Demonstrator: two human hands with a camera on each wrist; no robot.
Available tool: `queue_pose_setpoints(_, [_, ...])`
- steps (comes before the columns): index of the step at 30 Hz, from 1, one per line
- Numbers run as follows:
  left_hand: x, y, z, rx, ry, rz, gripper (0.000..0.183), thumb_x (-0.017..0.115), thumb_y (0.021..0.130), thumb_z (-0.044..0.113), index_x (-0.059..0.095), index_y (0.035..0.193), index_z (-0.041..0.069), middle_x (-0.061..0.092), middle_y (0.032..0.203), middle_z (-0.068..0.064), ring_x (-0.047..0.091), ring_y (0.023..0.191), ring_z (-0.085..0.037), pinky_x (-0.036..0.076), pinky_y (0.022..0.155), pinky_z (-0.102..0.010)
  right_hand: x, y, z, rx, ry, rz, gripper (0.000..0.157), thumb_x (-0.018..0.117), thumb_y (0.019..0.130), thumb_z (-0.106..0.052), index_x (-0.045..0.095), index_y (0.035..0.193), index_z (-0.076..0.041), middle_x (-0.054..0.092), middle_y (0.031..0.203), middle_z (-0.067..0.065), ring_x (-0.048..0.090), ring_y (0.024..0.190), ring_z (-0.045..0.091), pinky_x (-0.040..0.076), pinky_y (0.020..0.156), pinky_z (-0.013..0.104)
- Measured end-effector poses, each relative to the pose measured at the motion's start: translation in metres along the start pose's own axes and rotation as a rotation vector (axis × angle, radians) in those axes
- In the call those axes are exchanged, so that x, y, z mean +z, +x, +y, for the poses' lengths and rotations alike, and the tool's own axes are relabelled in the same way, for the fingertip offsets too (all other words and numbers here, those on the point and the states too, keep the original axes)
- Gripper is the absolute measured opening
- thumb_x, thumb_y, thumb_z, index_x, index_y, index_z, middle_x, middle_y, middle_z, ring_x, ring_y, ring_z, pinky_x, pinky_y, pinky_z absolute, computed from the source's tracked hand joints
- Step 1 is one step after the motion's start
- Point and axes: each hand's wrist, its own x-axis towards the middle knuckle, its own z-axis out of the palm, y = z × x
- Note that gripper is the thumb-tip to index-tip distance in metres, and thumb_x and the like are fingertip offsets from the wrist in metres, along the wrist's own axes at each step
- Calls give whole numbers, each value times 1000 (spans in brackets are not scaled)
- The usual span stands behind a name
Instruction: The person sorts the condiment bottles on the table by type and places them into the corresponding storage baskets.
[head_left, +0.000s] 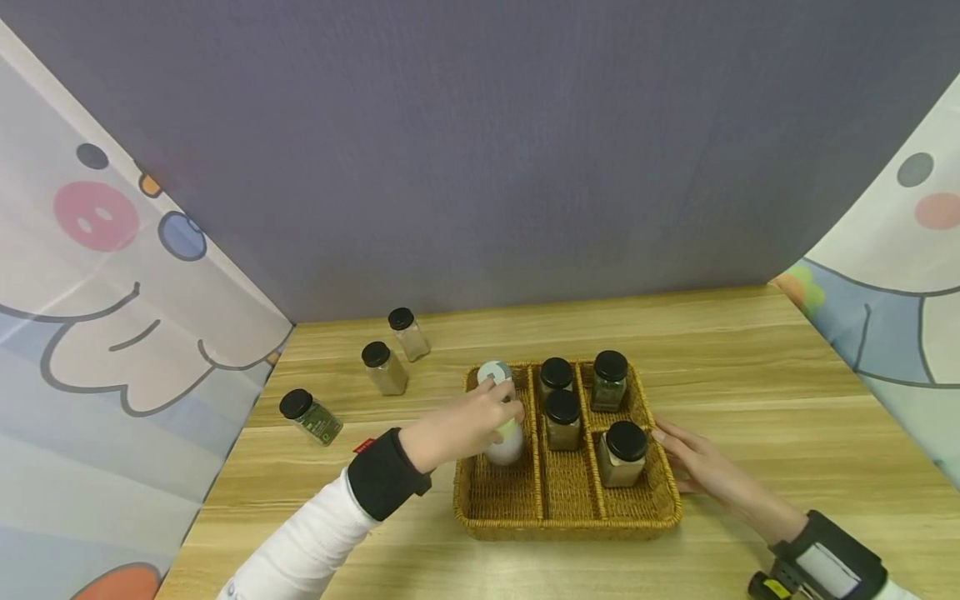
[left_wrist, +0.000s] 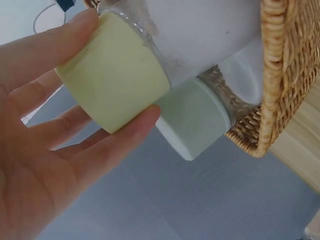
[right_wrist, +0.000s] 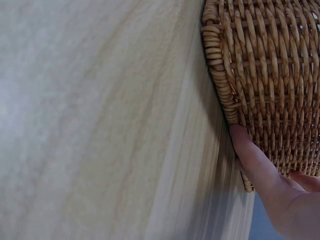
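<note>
My left hand, the nearer, pinched the roughly upright jar beneath it by its yellow lid, inside the left edge of the basket.

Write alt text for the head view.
The left hand grips a yellow-lidded jar in a divided wicker basket; the right hand touches the basket's side. Four black-lidded jars sit inside, three more on the table to the left.

Head view from above, downward across the table; wrist views close-up, basket common to all.
</note>
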Motion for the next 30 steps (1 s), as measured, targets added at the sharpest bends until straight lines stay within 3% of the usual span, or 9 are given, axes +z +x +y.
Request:
queue_pose_setpoints(9, [9,4,0,28,32,13,31,70,74,13,60,104,10,50,102,-6,48,86,-18,45,66,-12,0,0,-1,8,-3,4,65,34,96,-34,1,140,1,9,138,34,28,120,48,48,82,46])
queue_pose_setpoints(30, [20,4,-3,61,55,11,29,70,74,11,61,101,11,51,103,-5,49,87,-18,44,67,-12,0,0,-1,10,-1,17,65,35,95,-33,3,140,2,10,138,33,26,120,48,48,82,45])
